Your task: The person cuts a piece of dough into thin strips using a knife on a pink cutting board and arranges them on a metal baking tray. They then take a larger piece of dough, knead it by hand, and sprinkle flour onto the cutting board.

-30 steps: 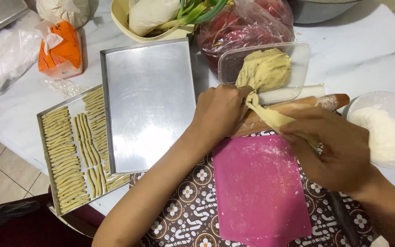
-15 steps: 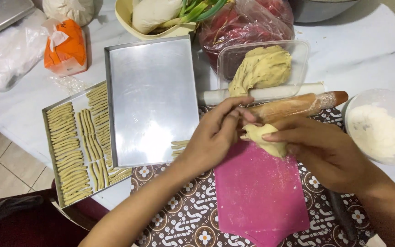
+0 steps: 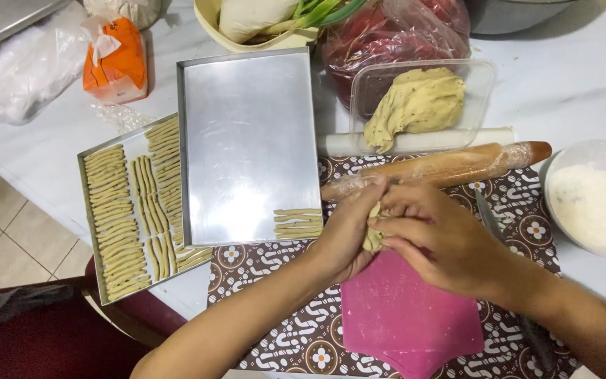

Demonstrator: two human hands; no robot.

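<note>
Both my hands are cupped together around a small piece of beige dough (image 3: 372,237), just above the top edge of a pink mat (image 3: 408,319). My left hand (image 3: 348,235) presses it from the left and my right hand (image 3: 438,238) covers it from the right, so most of the piece is hidden. A wooden rolling pin wrapped in film (image 3: 450,168) lies just beyond my fingers. Behind it, a clear plastic tub (image 3: 478,84) holds the big lump of dough (image 3: 415,105).
An empty metal tray (image 3: 247,140) overlaps a second tray (image 3: 92,231) filled with several dough strips; a few strips (image 3: 297,222) lie by its corner. A bowl of flour (image 3: 590,203) stands at right, a knife (image 3: 487,214) beside it. Bags and a bowl of vegetables sit behind.
My left hand left the tub and rolling pin, and both hands came together over the mat. The torn dough piece, stretched a second ago, is now squeezed between my palms.
</note>
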